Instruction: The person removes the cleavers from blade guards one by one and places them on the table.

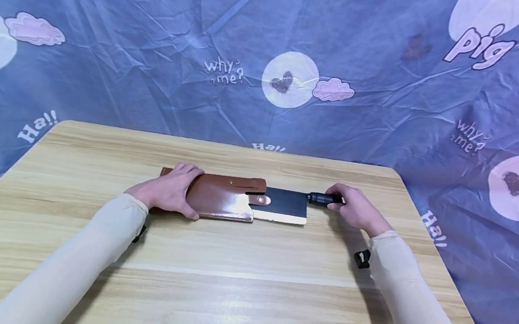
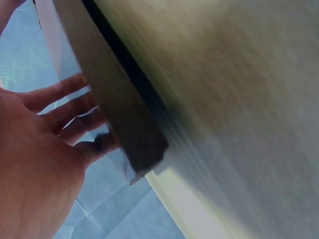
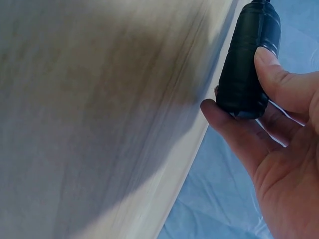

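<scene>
A brown leather sheath lies across the table, its snap strap pointing right. Out of its right end comes the dark blade of a cleaver, with a pale cutting edge toward me; the rest of the blade is hidden inside. My left hand grips the sheath's left part, thumb at the near edge and fingers over the far one. In the left wrist view the fingers reach along the sheath's side. My right hand holds the end of the black ribbed handle, thumb on one side and fingers under its butt.
The wood-grain table has its far edge close behind the sheath. A blue printed cloth hangs beyond that edge and along the right. Black wrist mounts show beneath both sleeves.
</scene>
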`<state>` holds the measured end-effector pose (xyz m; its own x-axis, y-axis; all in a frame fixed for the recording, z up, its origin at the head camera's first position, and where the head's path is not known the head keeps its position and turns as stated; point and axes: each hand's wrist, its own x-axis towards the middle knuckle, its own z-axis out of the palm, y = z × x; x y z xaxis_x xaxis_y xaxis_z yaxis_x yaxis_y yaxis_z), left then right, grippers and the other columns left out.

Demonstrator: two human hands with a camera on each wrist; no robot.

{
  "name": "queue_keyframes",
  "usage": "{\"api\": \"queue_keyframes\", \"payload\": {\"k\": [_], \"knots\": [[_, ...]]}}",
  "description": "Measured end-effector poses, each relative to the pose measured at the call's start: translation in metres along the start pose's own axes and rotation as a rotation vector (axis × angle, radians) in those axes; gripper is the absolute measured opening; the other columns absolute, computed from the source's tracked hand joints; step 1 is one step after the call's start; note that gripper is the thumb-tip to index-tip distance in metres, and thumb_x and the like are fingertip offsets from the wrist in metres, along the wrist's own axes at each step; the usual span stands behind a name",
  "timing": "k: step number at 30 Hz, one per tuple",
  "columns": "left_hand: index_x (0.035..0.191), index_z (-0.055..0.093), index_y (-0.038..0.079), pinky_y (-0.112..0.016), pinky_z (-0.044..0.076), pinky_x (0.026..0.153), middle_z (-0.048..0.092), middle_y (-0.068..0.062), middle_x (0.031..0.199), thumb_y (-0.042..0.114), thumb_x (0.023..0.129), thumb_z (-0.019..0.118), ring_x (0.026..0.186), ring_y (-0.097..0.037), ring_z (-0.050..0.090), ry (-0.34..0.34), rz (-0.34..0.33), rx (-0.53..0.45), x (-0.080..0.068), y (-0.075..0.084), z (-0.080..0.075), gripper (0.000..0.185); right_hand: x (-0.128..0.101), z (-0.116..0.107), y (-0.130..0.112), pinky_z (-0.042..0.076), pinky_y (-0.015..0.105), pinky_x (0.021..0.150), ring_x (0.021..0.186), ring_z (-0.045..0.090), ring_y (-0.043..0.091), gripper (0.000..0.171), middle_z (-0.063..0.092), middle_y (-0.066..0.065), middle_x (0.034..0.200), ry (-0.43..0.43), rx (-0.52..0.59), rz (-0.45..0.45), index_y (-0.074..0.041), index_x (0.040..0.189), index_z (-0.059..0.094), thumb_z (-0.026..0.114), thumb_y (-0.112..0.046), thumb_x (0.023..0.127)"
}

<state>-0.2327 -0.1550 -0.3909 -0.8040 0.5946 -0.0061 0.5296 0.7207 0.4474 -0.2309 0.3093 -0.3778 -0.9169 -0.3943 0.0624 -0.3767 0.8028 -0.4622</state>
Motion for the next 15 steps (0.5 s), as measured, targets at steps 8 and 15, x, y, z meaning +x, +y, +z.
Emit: {"api": "queue_keyframes", "payload": {"k": [8, 15], "knots": [[0.141, 0.040, -0.007, -0.051, 0.034, 0.104, 0.041, -0.020, 0.139, 0.040, 0.061, 0.088, 0.128, -0.035, 0.033, 0.002, 0.005, -0.021, -0.0017, -0.0012, -0.0020, 0.105, 0.0013, -0.0002, 0.0006, 0.044, 0.054, 0.092, 0.100, 0.061, 0.037, 0.025, 0.066, 0.020, 0.105, -0.006, -0.008, 0.007, 0.005, 0.112, 0.062, 0.068, 0.003, 0.087], [0.142, 0.039, -0.007, -0.052, 0.034, 0.104, 0.040, -0.020, 0.139, 0.042, 0.062, 0.088, 0.128, -0.035, 0.032, -0.008, -0.004, -0.024, -0.0034, -0.0022, -0.0016, 0.105, 0.0008, 0.0024, 0.0014, 0.043, 0.054, 0.094, 0.102, 0.060, 0.037, 0.025, 0.066, 0.019, 0.106, -0.012, -0.001, 0.026, 0.004, 0.113, 0.061, 0.065, 0.004, 0.088]]}}
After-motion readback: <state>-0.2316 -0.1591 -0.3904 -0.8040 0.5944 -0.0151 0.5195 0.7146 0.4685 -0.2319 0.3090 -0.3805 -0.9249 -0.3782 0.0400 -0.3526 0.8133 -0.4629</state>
